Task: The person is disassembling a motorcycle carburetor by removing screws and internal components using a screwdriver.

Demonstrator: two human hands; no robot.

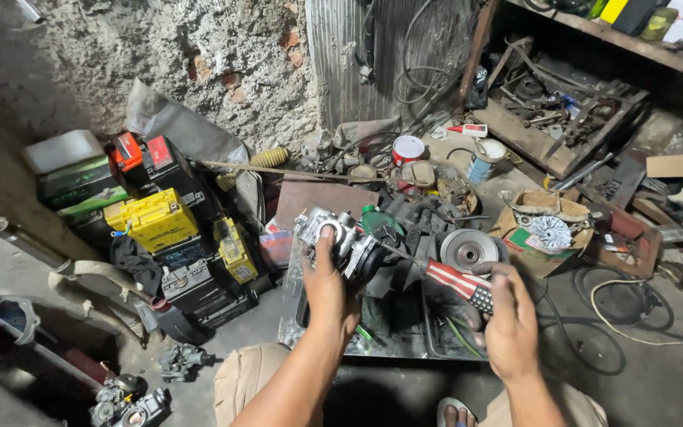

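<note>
My left hand (328, 291) grips a silver metal carburetor (340, 239) and holds it up over a dirty black tray (393, 328). My right hand (507, 320) grasps a screwdriver by its red-and-white striped handle (454, 280). The screwdriver's shaft (403, 255) points left, and its tip touches the carburetor's right side. Both hands hover above my knees at the bottom of the view.
Stacked batteries, yellow (156, 219), black and green, sit at the left. A round metal pulley disc (468, 251) and a cardboard box (543, 229) with a fan-like part lie to the right. Carburetor parts (130, 402) rest on the floor at lower left. Cables (630, 316) trail at right. Cluttered shelves stand behind.
</note>
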